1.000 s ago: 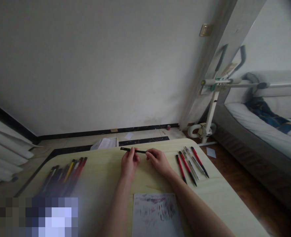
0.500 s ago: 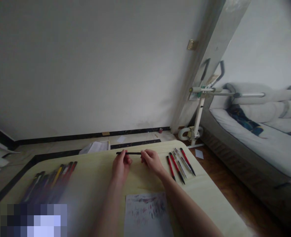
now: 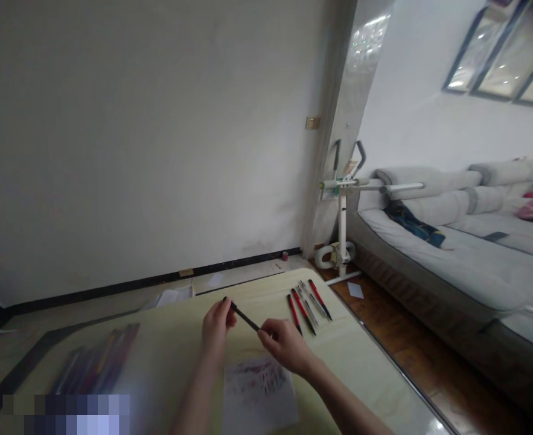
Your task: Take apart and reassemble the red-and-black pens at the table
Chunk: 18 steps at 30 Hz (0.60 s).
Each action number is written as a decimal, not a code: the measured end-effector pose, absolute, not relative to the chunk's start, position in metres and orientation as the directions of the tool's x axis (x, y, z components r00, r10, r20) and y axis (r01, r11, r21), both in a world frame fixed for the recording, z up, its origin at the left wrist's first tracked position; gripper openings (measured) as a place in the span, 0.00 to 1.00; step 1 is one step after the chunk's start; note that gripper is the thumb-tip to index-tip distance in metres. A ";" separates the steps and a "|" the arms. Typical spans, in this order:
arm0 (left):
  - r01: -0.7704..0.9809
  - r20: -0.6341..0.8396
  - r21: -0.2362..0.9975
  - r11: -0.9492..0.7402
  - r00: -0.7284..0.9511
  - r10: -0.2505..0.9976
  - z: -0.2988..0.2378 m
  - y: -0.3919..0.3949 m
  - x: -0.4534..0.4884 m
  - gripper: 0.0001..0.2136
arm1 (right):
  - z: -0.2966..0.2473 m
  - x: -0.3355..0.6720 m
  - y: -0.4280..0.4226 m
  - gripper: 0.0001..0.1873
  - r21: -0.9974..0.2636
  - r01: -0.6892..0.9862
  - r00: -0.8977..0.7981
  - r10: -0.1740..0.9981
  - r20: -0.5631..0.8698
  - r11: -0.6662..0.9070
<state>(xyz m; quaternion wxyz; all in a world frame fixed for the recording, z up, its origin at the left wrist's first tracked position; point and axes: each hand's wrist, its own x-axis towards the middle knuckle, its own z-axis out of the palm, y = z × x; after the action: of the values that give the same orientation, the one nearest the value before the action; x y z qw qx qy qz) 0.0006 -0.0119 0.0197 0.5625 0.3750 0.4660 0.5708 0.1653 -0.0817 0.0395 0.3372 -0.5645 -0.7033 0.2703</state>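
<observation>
A thin black pen [image 3: 244,316] is held between both hands above a pale wooden table [image 3: 175,338]. My left hand [image 3: 217,324] pinches its far end, and my right hand [image 3: 282,345] grips its near end with closed fingers. The pen slants from upper left down to the right. Below the hands lies a white sheet of paper [image 3: 258,394] covered in red and dark scribbles. Several red and black pens [image 3: 306,299] lie in a row to the right of my right hand.
A blurred bunch of coloured pens [image 3: 96,365] lies on the table's left part. Beyond the table's right edge is wooden floor, a white exercise machine [image 3: 341,223] and a grey sofa [image 3: 447,254]. A white wall stands behind.
The view has swung to the right and the picture is blurred. My right hand has dropped toward the paper, so the pen now slants instead of lying level.
</observation>
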 end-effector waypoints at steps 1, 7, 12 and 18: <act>-0.221 -0.080 0.973 0.066 -0.056 0.995 0.026 -0.020 -0.002 0.17 | 0.040 0.167 -0.091 0.12 -0.758 0.616 -0.138 0.977 0.165 0.215; 0.169 -0.073 0.984 0.050 0.134 0.988 0.051 -0.078 -0.033 0.18 | 0.040 0.178 -0.146 0.13 -0.863 0.478 -0.227 0.972 0.056 0.162; 0.306 -0.148 0.950 0.062 0.268 0.952 0.041 -0.133 -0.046 0.19 | 0.030 0.189 -0.180 0.13 -0.906 0.411 -0.244 0.970 -0.007 0.097; 0.242 -0.244 0.954 0.177 0.278 0.929 0.036 -0.180 -0.034 0.22 | 0.003 0.197 -0.214 0.16 -0.901 0.434 -0.170 0.983 -0.065 0.016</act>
<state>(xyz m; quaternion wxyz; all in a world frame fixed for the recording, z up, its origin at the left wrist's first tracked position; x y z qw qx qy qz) -0.0342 -0.1805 0.0357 0.5657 0.5649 0.5184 0.3035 0.1967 -0.2136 0.0033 0.3224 -0.5575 -0.6355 0.4258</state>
